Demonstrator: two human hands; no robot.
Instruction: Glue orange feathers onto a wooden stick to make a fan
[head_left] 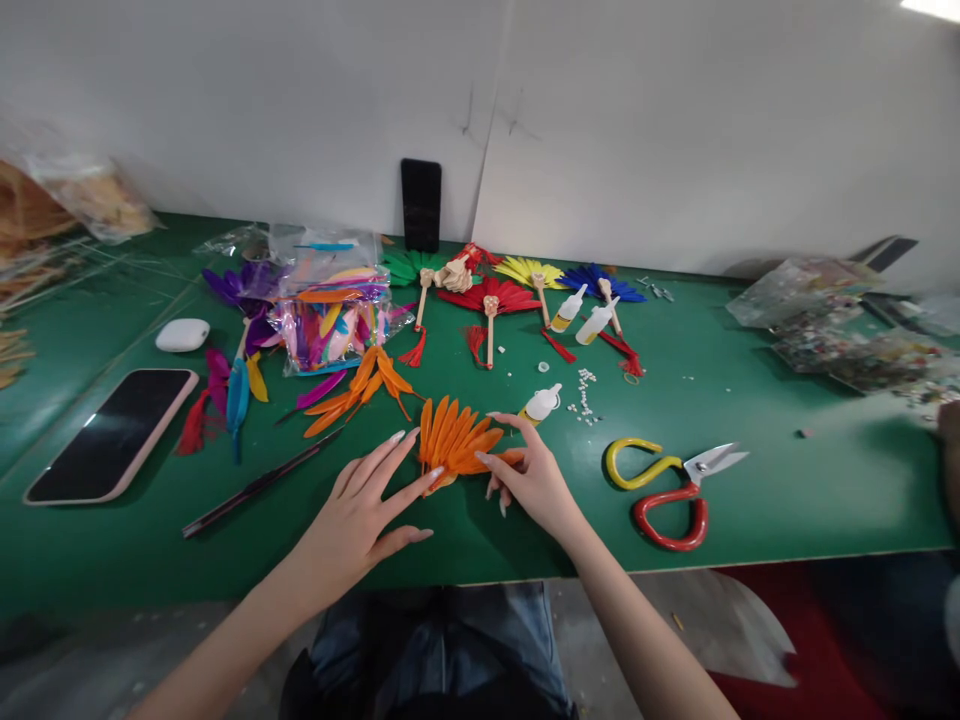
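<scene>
A fan of orange feathers [454,440] lies spread on the green table in front of me. My left hand [367,500] has its fingers stretched apart, with one fingertip resting on the fan's base and others beside its left edge. At the fan's right side, my right hand [529,470] pinches an orange feather [513,456] between thumb and fingers. Loose orange feathers [364,388] lie just beyond my left hand. A small white glue bottle [541,403] lies behind my right hand, near scattered white beads [583,395].
Scissors [686,485] with yellow and red handles lie to the right. Finished feather fans [491,298], two glue bottles [598,321] and a feather bag [334,325] are at the back. A phone [112,435], white case [182,335] and dark thin stick [259,485] lie left.
</scene>
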